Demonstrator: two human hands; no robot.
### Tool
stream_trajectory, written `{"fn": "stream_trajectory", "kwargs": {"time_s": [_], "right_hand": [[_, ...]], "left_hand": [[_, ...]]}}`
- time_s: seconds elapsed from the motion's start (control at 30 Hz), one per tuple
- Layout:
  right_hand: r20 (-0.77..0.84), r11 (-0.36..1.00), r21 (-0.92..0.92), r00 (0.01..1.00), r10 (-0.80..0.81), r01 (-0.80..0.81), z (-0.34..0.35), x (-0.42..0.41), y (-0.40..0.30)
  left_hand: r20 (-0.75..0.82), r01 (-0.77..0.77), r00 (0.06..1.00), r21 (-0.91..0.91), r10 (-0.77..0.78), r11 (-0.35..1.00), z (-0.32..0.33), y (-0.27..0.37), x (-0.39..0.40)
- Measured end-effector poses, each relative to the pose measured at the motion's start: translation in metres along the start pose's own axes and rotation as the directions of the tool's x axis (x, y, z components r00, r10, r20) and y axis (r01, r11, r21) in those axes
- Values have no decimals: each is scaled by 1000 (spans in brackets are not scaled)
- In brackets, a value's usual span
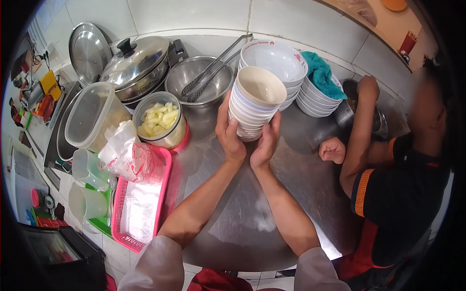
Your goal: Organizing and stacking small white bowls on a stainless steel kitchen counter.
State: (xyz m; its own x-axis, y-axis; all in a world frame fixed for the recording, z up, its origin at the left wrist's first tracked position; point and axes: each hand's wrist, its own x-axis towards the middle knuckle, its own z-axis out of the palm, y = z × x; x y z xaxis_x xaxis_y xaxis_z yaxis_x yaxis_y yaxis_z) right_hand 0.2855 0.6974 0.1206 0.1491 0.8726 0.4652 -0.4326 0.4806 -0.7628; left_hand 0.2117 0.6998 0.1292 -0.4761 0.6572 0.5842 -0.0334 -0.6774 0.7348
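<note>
Between my two hands is a tall stack of small bowls (pixel 255 105), cream on top and mostly white below. My left hand (pixel 230 134) grips the stack's left side, and my right hand (pixel 267 140) clasps it low on the right. The stack leans slightly above the stainless steel table (pixel 225 214). Just behind it stands a pile of larger white bowls (pixel 275 60) with red print on the inner rim. To their right, a teal cloth (pixel 320 74) lies in another pile of white bowls (pixel 316 103).
Metal tongs (pixel 214 69) rest in a steel mixing bowl (pixel 173 82). At left are a lidded pot (pixel 134 69), a tub of cut pale vegetable pieces (pixel 160 120) and a pink plastic basket (pixel 165 182). A co-worker (pixel 397 203) at right reaches into a metal container (pixel 344 112).
</note>
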Motion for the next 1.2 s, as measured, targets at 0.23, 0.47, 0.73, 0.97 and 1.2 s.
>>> {"fn": "stream_trajectory", "kwargs": {"time_s": [0.23, 0.47, 0.73, 0.97, 1.2], "right_hand": [[77, 999, -35, 996, -36, 39, -15, 4, 3], [154, 963, -241, 984, -85, 121, -10, 6, -8], [219, 998, -56, 976, 1, 11, -27, 9, -13], [295, 905, -412, 955, 20, 109, -31, 1, -8], [300, 921, -371, 954, -3, 119, -31, 4, 1]], "left_hand": [[-41, 48, 998, -69, -51, 996, 0, -8, 0], [-35, 78, 996, -104, -82, 992, -2, -12, -2], [-40, 103, 993, -217, -114, 971, 3, -15, -3], [-19, 90, 995, -227, -97, 970, 0, -15, -4], [-17, 105, 994, -204, -111, 973, -1, -15, -2]]}}
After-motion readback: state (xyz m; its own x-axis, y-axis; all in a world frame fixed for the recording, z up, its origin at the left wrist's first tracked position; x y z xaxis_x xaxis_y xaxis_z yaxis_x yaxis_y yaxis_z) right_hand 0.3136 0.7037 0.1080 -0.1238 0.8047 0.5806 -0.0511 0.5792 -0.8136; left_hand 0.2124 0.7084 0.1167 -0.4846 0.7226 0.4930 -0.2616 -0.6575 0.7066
